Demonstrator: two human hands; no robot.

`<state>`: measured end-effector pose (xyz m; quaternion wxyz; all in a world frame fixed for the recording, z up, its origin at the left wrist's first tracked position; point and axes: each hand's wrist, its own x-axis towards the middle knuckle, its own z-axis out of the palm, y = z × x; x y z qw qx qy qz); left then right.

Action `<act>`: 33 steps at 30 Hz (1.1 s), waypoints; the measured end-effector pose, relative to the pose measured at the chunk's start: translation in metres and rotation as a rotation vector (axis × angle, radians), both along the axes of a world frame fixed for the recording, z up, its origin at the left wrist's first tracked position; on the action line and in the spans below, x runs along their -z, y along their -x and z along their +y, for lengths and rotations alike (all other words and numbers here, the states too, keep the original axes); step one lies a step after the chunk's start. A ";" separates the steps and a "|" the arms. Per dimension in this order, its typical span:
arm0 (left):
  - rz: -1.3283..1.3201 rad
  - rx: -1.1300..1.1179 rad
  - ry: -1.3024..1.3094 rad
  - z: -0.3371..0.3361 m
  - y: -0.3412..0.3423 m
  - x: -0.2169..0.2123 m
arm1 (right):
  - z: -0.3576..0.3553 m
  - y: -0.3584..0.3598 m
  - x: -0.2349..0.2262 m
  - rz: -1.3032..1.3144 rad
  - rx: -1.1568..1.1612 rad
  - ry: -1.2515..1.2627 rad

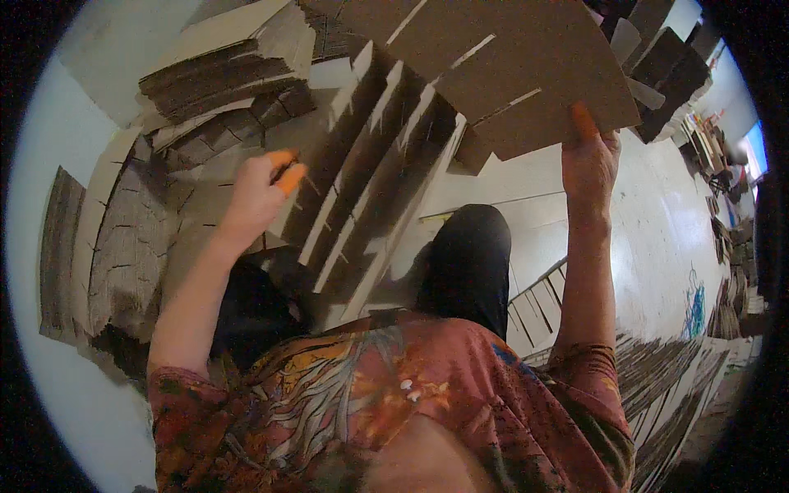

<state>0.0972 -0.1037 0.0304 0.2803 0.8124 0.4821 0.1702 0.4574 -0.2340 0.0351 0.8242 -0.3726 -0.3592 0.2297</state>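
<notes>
Cardboard sheet (pixel 542 62), brown and slotted, is held in the right hand (pixel 590 164) at its near right edge. One digit, apparently the thumb, is fitted with an orange finger cover (pixel 583 121) and laid on the upper face; the digits beneath are hidden, so their spread cannot be told. Narrow parallel slots (pixel 507 106) are located to the left of the right fingers. The grip is probably taken at the end so that these slots are left uncovered.

The left hand (pixel 255 201) is partly curled, with a small gap between its orange-covered tips, and nothing is seen to be held. Just to the right of the left fingers, a set of parallel cardboard strips (pixel 374 164) is stood on edge and tilted; whether it is touched cannot be told. The strips are spaced apart, presumably so that their upper edges are accessible to both hands.

Beyond the left fingers, a stack of cardboard sheets (pixel 230 78) is placed; to their left, a curved row of slotted pieces (pixel 127 238) is set. Both appear to be positioned within reach of that hand. Well below the right fingers, toward the body, a cardboard lattice (pixel 657 394) is rested beside the right arm.
</notes>
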 end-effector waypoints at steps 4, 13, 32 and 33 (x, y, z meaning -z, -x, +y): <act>-0.066 -0.013 -0.075 -0.001 0.018 0.005 | 0.001 -0.025 0.017 -0.184 0.094 0.065; 0.094 0.166 -0.336 0.017 0.054 -0.009 | 0.002 -0.003 0.010 -0.485 0.081 0.283; -0.082 0.382 -0.671 -0.030 -0.030 -0.031 | 0.020 0.019 0.054 -0.438 0.037 0.298; -0.090 0.414 -0.623 -0.038 -0.042 -0.033 | 0.023 0.020 0.055 -0.404 0.022 0.262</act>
